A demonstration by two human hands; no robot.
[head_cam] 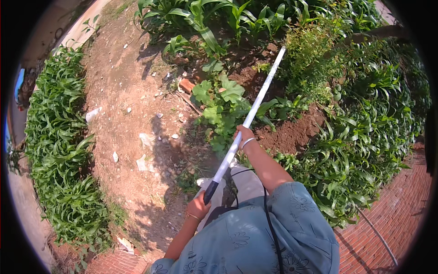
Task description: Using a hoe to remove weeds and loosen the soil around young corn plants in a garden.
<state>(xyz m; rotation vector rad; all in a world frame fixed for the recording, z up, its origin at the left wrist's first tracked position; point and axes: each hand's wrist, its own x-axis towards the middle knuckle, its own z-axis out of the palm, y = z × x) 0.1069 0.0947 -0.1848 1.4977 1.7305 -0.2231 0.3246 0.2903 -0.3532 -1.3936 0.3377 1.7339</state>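
Note:
A long white pole (254, 109) with a dark end grip (211, 191) slants from near my waist up towards the plants. My left hand (198, 206) is closed around the dark grip at its near end. Further up the shaft, my right hand (243, 134) holds the pole, a pale bracelet on that wrist. The far end reaches brown soil beside a bushy shrub (304, 51); whatever is fixed there is hidden by leaves. Broad-leaved plants (222, 99) grow just left of the shaft. Bare turned soil (291, 132) lies to its right.
Young corn-like plants stand in a strip (58, 144) at left, at the top (239, 17) and in a bed (359, 137) at right. A dirt path (116, 78) carries stones, litter and a broken brick (186, 85). Brick paving (386, 219) with a thin pole (378, 236) lies lower right.

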